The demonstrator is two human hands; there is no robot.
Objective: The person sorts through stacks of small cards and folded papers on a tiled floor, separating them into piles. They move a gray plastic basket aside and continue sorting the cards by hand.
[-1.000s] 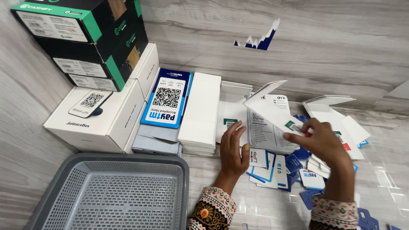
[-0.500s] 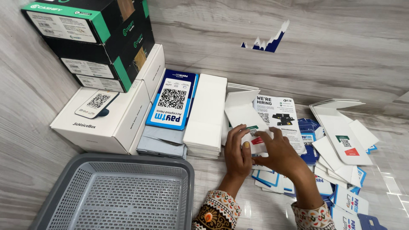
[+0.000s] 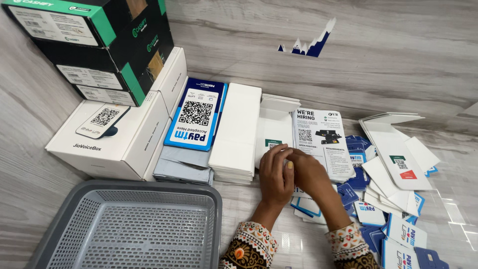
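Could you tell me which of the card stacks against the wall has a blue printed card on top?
The leftmost stack, beside the white boxes; the plain white stack lies to its right.

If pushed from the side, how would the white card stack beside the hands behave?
The white card stack is loose, unbound sheets, so it would probably shear and fan out. The cards look thin but stiff. The left hand and right hand rest just beside it.

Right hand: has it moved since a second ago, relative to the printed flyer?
Yes. The right hand has come down and leftward from the flyer's right side to meet the left hand at its lower left corner.
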